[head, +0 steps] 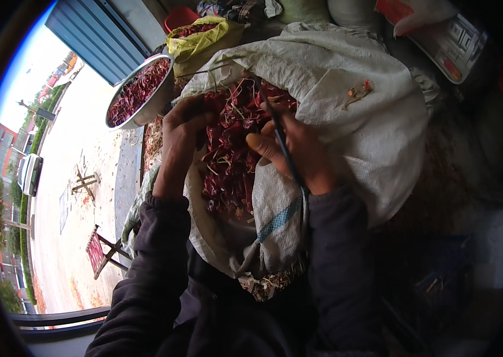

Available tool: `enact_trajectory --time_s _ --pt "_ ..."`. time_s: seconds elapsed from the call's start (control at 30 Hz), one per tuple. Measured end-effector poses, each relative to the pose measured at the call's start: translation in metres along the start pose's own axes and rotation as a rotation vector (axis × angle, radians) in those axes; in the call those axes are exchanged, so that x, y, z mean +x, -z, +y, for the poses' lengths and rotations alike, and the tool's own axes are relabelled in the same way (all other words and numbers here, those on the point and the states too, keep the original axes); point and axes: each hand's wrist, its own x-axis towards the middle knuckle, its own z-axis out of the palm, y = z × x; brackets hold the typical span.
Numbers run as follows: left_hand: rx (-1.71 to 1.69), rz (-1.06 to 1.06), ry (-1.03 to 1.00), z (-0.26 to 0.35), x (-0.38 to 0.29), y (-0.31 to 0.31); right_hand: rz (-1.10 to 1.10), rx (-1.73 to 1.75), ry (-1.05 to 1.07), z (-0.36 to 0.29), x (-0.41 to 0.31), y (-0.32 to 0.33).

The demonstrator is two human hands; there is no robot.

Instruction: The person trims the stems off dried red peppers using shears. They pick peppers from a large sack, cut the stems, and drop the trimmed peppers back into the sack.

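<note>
An open white woven sack (358, 129) lies before me, full of dried red chili peppers (229, 178) with pale stems. My left hand (182, 129) is at the left side of the opening, its fingers and thumb closed on a dark red dried chili pepper (215, 101). Above the right part of the peppers, my right hand (298, 145) grips a long, slender, dark tool (282, 140); its exact kind cannot be made out. The tool's far end points up towards the peppers near the sack's upper rim. A fold of the sack with a blue stripe (280, 218) hangs below this hand.
A metal basin (146, 114) of dried chilies stands at the upper left, beside a yellow sack (202, 44) of more chilies. A weighing scale (459, 49) sits at the upper right. Folding stools (104, 254) stand outside on the left. Stem scraps (274, 283) lie below the sack.
</note>
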Motion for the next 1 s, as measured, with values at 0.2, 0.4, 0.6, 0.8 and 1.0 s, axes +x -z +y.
enact_trajectory --time_s 0.2,0.4,0.6,0.8,1.0 --pt "0.135 0.064 -0.303 -0.004 0.007 0.002 0.050 -0.144 0.108 -0.013 0.001 -0.016" --pt "0.678 0.141 -0.655 0.002 0.006 -0.004 0.121 -0.208 0.077 -0.009 0.002 -0.021" --pt "0.464 -0.123 -0.544 0.027 0.014 -0.022 0.190 -0.194 0.083 -0.004 0.002 -0.011" --pt "0.524 -0.379 -0.404 0.059 0.031 -0.047 0.290 -0.186 0.056 0.004 -0.002 0.002" --pt "0.588 -0.382 -0.703 0.067 0.040 -0.075 0.414 0.033 0.086 0.005 0.001 0.005"
